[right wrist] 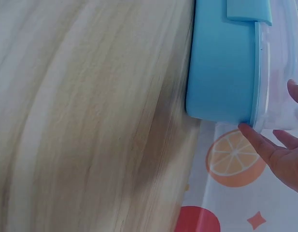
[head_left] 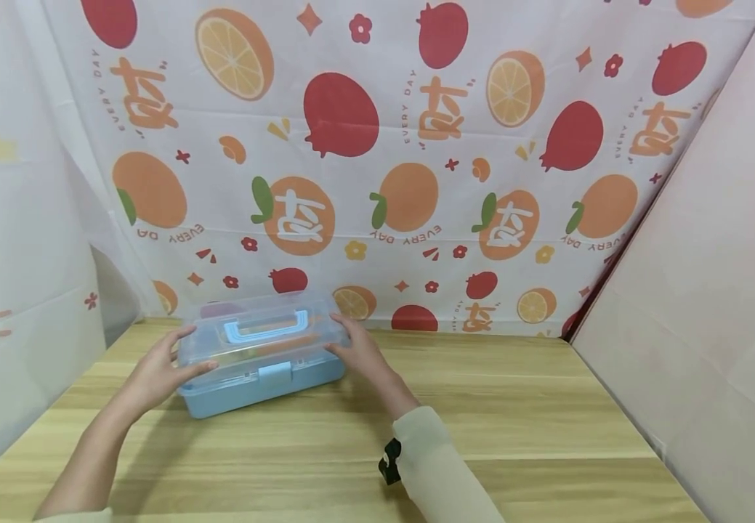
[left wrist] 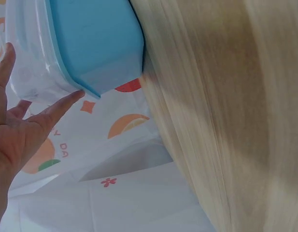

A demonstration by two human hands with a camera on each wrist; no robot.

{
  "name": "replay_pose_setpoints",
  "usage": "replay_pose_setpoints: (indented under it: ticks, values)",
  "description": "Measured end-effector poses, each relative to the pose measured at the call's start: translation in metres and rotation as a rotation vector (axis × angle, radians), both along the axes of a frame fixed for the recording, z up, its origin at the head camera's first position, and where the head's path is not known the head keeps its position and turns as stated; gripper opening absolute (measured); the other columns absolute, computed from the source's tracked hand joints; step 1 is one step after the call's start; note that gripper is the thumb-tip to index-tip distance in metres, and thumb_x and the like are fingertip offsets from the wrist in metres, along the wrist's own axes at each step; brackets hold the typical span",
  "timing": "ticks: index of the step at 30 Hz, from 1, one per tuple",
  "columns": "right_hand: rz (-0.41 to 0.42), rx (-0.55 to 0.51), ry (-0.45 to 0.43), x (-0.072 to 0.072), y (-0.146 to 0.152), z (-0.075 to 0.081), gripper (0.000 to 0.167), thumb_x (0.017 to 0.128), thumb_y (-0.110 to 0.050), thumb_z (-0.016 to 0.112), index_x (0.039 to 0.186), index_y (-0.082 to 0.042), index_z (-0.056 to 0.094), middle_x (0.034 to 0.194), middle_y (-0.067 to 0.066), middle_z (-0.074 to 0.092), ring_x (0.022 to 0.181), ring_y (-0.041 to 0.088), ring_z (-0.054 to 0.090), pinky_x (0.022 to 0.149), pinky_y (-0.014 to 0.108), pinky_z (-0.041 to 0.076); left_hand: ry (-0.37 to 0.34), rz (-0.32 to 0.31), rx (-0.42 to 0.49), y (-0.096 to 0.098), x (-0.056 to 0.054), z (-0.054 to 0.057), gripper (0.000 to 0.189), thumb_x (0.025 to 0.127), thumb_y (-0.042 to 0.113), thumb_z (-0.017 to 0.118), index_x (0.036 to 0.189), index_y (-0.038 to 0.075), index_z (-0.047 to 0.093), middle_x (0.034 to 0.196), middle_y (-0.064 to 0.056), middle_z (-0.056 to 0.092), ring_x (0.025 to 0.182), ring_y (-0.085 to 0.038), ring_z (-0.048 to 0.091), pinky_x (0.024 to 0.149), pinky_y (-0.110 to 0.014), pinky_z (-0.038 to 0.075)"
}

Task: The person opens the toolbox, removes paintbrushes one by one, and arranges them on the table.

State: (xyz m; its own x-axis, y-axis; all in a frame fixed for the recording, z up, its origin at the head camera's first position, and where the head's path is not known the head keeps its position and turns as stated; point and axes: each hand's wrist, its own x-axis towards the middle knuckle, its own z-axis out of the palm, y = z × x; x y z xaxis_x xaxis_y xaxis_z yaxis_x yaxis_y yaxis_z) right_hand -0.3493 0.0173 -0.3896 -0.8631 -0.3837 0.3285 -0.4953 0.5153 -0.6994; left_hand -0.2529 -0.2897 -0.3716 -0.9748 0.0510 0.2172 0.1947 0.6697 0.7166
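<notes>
A storage box with a light-blue base point(head_left: 246, 394) and a clear lid point(head_left: 266, 345) stands on the wooden table. A pale-blue handle point(head_left: 266, 330) lies on top of the lid, and a blue latch point(head_left: 275, 374) sits at the front. My left hand point(head_left: 158, 370) is at the box's left end, fingers spread and fairly straight, a fingertip touching the rim in the left wrist view. At the opposite end my right hand point(head_left: 360, 352) touches the lid's edge with extended fingers, its thumb toward the front. Contents are blurred through the lid.
Behind the box hangs a white fruit-print cloth point(head_left: 377, 269). Pale cloth panels stand at the left point(head_left: 24, 254) and right point(head_left: 697, 319). The wooden table point(head_left: 514, 407) extends toward me and to the right. A dark band point(head_left: 390, 461) is at my right wrist.
</notes>
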Motion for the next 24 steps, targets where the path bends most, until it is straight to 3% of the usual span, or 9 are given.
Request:
replay_pose_setpoints:
  ticks: [10, 24]
  values:
    - [0.017, -0.021, 0.027, 0.011, 0.017, 0.001, 0.054, 0.086, -0.016, 0.066, 0.135, -0.010, 0.046, 0.136, 0.007, 0.043, 0.112, 0.028, 0.049, 0.091, 0.034, 0.044, -0.017, -0.022, 0.018, 0.009, 0.001, 0.005, 0.090, 0.082, 0.036, 0.069, 0.141, -0.008, 0.017, 0.139, -0.039, 0.011, 0.112, -0.062, 0.029, 0.084, -0.064, 0.037]
    - [-0.059, -0.023, 0.000, 0.037, 0.042, -0.002, 0.052, 0.085, -0.018, 0.067, 0.134, -0.017, 0.049, 0.133, 0.007, 0.045, 0.104, 0.027, 0.055, 0.081, 0.032, 0.050, -0.084, -0.055, 0.099, 0.020, 0.003, 0.002, 0.092, 0.078, 0.036, 0.072, 0.143, -0.001, 0.018, 0.141, -0.035, 0.014, 0.118, -0.058, 0.027, 0.086, -0.062, 0.037]
